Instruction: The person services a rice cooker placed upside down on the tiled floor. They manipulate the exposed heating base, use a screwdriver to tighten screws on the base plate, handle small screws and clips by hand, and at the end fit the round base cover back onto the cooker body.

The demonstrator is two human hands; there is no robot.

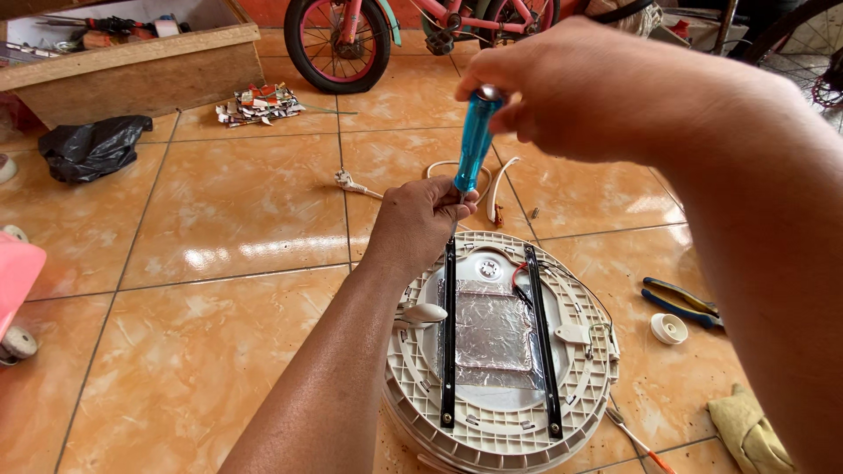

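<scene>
While a black plastic bag (92, 147) lies crumpled on the tiled floor (237, 228) at far left, the left hand (423, 221) sits near the middle, its fingers (457, 204) closed around the lower shaft of a screwdriver. The screwdriver's blue handle (475, 140) stands nearly upright, and the right hand (562, 88) grips its top end from above. The tip meets the far rim of a round cream appliance base (500, 351), which carries two black bars (449, 333) and a foil patch (492, 338). Farther right lie blue-handled pliers (680, 303) and a yellowish rag (751, 430).
</scene>
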